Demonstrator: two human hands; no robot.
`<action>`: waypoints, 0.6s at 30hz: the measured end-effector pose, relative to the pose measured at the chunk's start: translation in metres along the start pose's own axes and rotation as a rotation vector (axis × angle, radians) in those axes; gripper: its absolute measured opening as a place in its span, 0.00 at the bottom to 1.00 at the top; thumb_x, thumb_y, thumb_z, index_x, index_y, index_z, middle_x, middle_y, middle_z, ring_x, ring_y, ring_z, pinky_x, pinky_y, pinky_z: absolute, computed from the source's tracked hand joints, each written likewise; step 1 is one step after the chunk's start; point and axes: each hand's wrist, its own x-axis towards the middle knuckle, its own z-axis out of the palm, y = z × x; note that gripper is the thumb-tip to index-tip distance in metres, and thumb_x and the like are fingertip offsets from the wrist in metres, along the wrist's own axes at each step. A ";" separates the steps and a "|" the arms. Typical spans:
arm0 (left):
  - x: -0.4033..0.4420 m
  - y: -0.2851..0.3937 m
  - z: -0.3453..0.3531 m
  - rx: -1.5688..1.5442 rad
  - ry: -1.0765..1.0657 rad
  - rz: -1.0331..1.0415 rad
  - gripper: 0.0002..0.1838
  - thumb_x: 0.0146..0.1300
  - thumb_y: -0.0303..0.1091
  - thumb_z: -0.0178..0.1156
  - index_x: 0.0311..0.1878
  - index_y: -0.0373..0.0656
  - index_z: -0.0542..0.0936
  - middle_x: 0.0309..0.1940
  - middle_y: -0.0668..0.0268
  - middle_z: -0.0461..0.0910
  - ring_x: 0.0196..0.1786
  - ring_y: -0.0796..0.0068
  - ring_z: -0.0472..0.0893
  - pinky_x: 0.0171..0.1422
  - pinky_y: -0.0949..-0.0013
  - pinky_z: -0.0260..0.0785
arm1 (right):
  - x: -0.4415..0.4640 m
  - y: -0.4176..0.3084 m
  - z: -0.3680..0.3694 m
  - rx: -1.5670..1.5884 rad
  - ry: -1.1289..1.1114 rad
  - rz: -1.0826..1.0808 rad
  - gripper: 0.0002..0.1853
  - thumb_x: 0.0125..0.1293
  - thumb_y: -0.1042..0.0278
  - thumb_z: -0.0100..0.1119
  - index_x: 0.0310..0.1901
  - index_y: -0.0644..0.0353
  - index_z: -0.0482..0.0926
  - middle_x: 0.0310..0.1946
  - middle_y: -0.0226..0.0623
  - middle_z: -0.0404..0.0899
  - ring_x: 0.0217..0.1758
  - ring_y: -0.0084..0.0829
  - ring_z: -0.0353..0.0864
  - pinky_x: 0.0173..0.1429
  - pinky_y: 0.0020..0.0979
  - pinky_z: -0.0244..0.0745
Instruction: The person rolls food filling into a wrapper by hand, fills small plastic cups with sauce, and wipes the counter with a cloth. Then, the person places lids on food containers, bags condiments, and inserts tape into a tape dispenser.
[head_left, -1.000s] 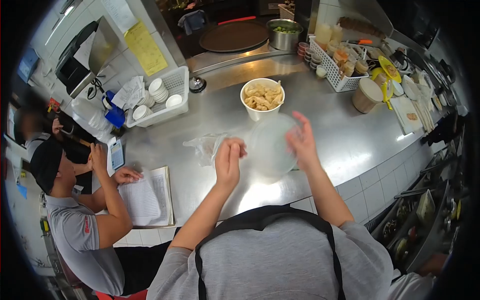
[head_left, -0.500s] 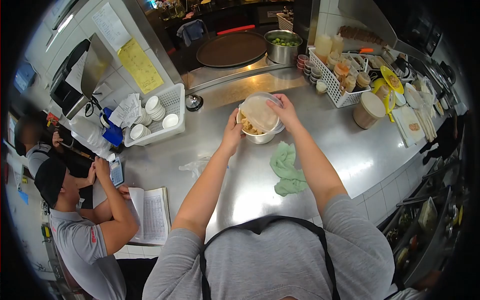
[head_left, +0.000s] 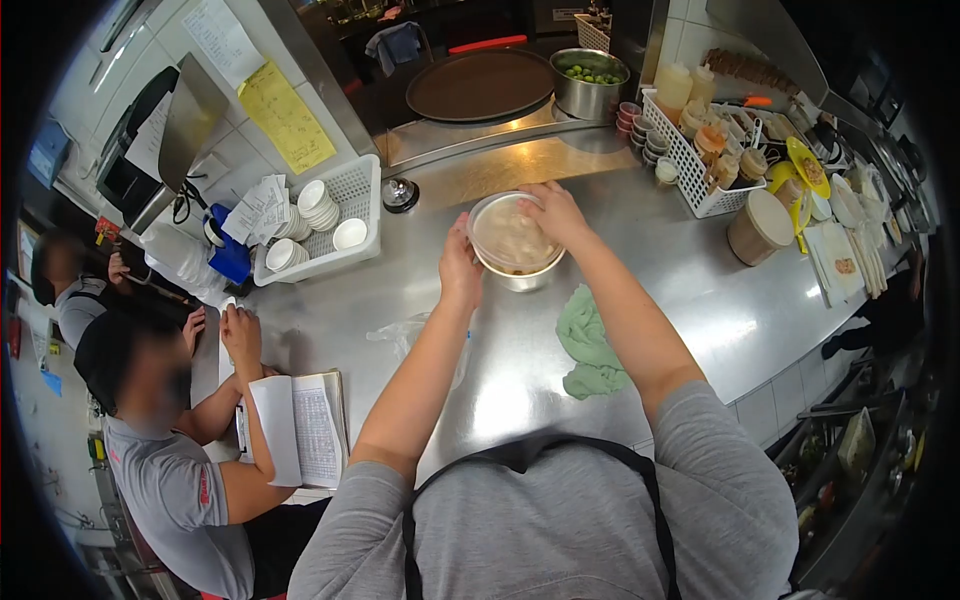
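Lid [head_left: 513, 238]: likely light, flexible; take by edge. Tub [head_left: 527, 283]: likely firm; cup walls. Left hand [head_left: 460, 268]: fingers against tub, grip unclear. Right hand [head_left: 558, 214]: fingers spread on lid.

Green cloth [head_left: 591, 343]; brown tray [head_left: 480, 84]; yellow note [head_left: 285, 116]; blk cap [head_left: 110, 348]; grey bench [head_left: 520, 370] w/ white basket [head_left: 372, 215].

Bright glare on the steel counter [head_left: 700, 290]; edges bend, perhaps blurred.

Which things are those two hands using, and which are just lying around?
Being used:
Left hand, at the side of the white tub
Right hand, on the clear lid

Just there:
Green cloth
Brown tray
Metal pot
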 end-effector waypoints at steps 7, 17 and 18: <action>0.001 -0.028 0.000 0.028 0.023 0.172 0.35 0.61 0.32 0.52 0.69 0.41 0.49 0.67 0.59 0.54 0.65 0.65 0.62 0.68 0.65 0.54 | -0.020 -0.010 -0.010 0.131 -0.007 0.065 0.16 0.63 0.66 0.52 0.53 0.54 0.75 0.45 0.43 0.73 0.50 0.44 0.73 0.55 0.36 0.68; -0.038 -0.046 -0.004 0.206 -0.106 0.376 0.40 0.56 0.21 0.49 0.70 0.38 0.41 0.69 0.57 0.48 0.70 0.67 0.53 0.71 0.68 0.47 | -0.050 -0.014 0.002 0.186 0.303 0.008 0.14 0.64 0.74 0.46 0.50 0.56 0.76 0.43 0.44 0.74 0.48 0.44 0.74 0.54 0.37 0.69; -0.035 -0.050 -0.010 0.225 -0.165 0.418 0.40 0.57 0.21 0.48 0.70 0.37 0.40 0.69 0.56 0.49 0.69 0.67 0.55 0.71 0.69 0.47 | -0.051 -0.014 0.003 0.176 0.335 0.007 0.14 0.64 0.73 0.46 0.50 0.56 0.76 0.42 0.44 0.74 0.47 0.44 0.74 0.53 0.37 0.69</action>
